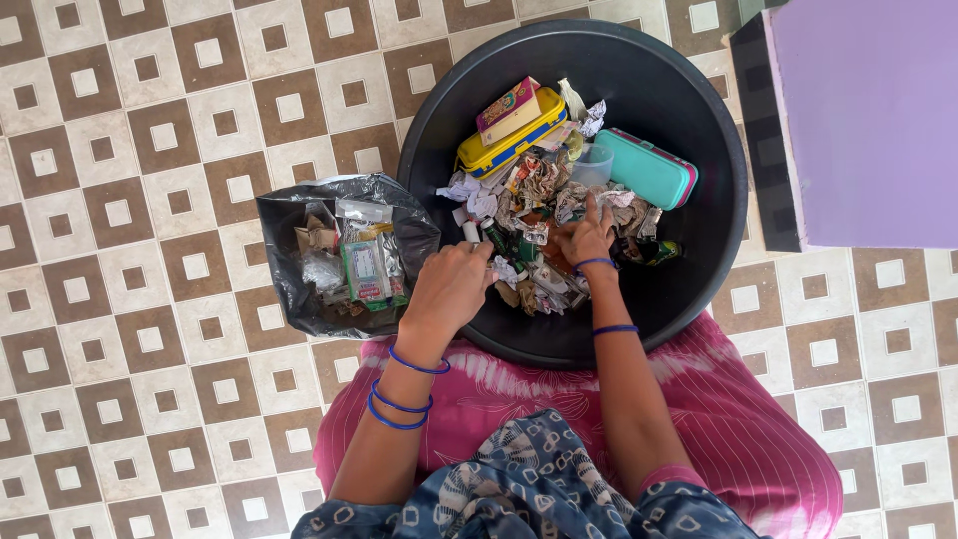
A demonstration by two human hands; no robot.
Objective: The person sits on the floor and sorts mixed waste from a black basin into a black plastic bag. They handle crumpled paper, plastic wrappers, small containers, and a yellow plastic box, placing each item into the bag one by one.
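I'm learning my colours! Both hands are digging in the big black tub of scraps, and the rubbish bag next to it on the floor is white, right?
Almost. The head view shows both hands, left and right, in the black tub, but the rubbish bag beside it is black, not white.

Tiled floor (150, 150), brown-and-cream squares. Black tub (689, 130) sits on it, top centre. Black bag (289, 225) lies open just left of tub, touching its rim. Purple box (868, 120) stands on floor at right, near tub.
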